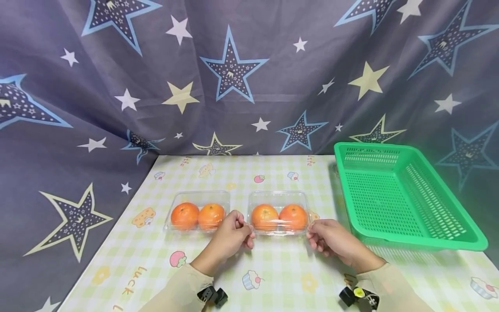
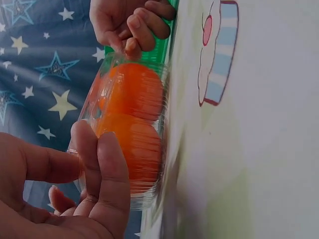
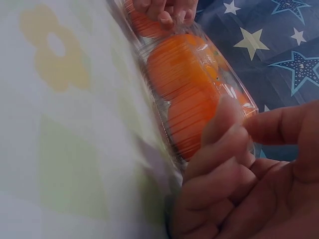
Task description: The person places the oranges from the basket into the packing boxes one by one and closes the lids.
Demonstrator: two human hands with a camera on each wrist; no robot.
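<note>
A clear plastic clamshell box [image 1: 278,197] with two oranges [image 1: 293,217] inside sits on the table between my hands. My left hand [image 1: 233,234] pinches its near left corner between thumb and fingers. At the near right corner, my right hand [image 1: 331,239] pinches the box's edge with thumb and forefinger, the other fingers curled. Both wrist views show the lid lying over the fruit; whether its rim is fully pressed together cannot be made out. To the left stands a second clear plastic box [image 1: 202,197], also holding two oranges [image 1: 185,216], close beside my left hand.
A large green plastic basket [image 1: 390,237] stands at the right of the table, its inside showing no contents. The table is covered by a checked cloth [image 1: 144,251] with printed pictures. Behind it hangs a dark curtain [image 1: 241,117] with stars.
</note>
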